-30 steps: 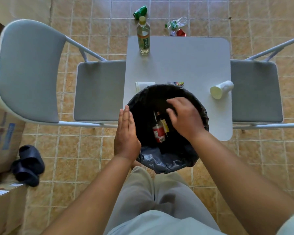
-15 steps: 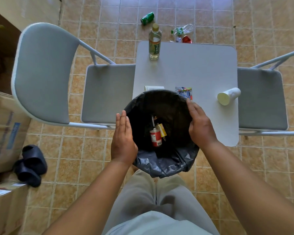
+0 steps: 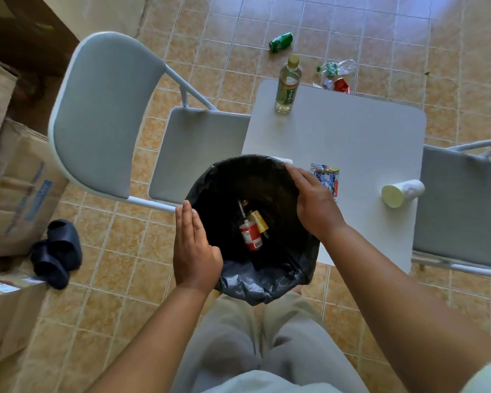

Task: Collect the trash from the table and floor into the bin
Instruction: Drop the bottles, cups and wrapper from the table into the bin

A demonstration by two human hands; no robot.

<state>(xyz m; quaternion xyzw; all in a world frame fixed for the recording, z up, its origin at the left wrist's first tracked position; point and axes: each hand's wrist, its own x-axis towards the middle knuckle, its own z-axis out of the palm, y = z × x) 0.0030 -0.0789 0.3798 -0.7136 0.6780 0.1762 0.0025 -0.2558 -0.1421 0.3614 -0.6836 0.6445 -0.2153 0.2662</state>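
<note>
The flat colourful printed wrapper (image 3: 326, 178) lies on the grey square table (image 3: 352, 131), just right of the right hand (image 3: 313, 205), which rests released on the black-lined round bin (image 3: 255, 282); the left hand (image 3: 194, 251) steadies the bin's left side, fingers straight.

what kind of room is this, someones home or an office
Most likely a home, perhaps a dining or utility corner: tiled floor, a small table between folding chairs, slippers and cardboard boxes by the wall.
</note>
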